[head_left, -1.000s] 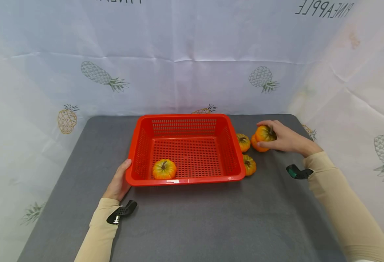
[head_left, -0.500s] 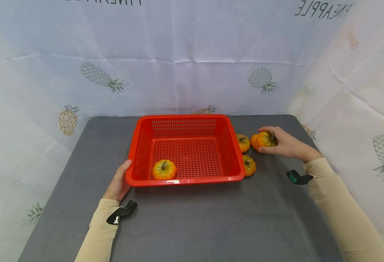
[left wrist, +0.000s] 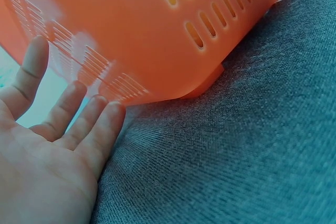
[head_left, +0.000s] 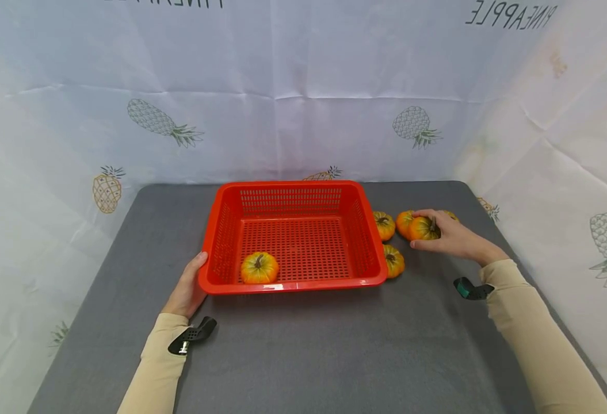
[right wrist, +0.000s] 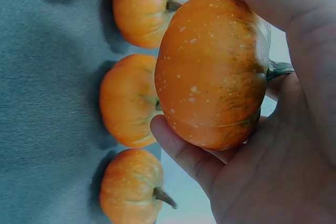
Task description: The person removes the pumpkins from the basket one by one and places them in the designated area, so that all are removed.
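Observation:
In the head view my left hand [head_left: 186, 287] is at the left end of a red slotted plastic basket [head_left: 293, 284]; the left wrist view shows its fingers, nearly straight, touching the outer wall. One small orange pumpkin [head_left: 259, 268] lies inside the basket's near-left corner. My right hand [head_left: 453, 237], out to the right, holds another small pumpkin [right wrist: 212, 72] between thumb and fingers, its stem toward the palm. Left of the held pumpkin, a pumpkin [head_left: 404, 223] sits close beside it. Whether the held pumpkin touches the table cannot be told.
Two more pumpkins, a far one [head_left: 384, 225] and a near one [head_left: 393, 261], lie against the basket's right side. Behind my right hand another pumpkin [head_left: 451, 215] peeks out. The grey table [head_left: 303, 351] ends at a pineapple-print curtain [head_left: 298, 132].
My right hand has lowered the pumpkin and shifted it slightly right, beside the neighbouring pumpkin. A pumpkin behind that hand has come into sight. My left hand and the basket have not moved.

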Demonstrator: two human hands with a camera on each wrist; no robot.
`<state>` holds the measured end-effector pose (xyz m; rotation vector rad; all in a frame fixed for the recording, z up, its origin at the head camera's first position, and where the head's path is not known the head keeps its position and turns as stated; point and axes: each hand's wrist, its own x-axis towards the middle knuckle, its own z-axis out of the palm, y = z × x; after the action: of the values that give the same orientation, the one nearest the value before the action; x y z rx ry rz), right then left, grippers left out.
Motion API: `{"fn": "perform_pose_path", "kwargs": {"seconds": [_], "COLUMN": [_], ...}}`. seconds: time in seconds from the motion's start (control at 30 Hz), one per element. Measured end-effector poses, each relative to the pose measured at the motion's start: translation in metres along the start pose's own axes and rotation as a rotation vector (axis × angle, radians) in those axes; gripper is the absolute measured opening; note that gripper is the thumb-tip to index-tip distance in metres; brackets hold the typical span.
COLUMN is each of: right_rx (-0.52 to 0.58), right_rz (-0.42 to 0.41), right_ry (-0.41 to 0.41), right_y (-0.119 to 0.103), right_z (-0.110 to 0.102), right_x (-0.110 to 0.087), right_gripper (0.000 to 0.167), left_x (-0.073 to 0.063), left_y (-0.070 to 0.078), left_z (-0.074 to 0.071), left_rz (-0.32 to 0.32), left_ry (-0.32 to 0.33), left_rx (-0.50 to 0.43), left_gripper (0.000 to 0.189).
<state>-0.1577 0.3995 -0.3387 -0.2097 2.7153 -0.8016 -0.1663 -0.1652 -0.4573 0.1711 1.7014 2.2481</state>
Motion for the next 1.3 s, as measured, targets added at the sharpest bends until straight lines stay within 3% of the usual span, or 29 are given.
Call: {"fn": "perform_pose_path", "kwargs": {"seconds": [0.77,1.3], "right_rx": [0.061,0.011], "right_rz": [0.022,0.064], "right_ry": [-0.004,-0.012], "right_y": [0.020,0.023], "right_z": [0.024,0.039], "right_x": [-0.012,-0.014], "right_gripper": [0.080,0.083], "left_x": [0.000,0.000], "left_y": [-0.001,-0.001], "left_z": [0.000,0.001], "left_rz": [-0.020,-0.006], "left_ry": [0.020,0.009], "left_rx": [0.016,0.005], "left_gripper": [0.038,0.037]}}
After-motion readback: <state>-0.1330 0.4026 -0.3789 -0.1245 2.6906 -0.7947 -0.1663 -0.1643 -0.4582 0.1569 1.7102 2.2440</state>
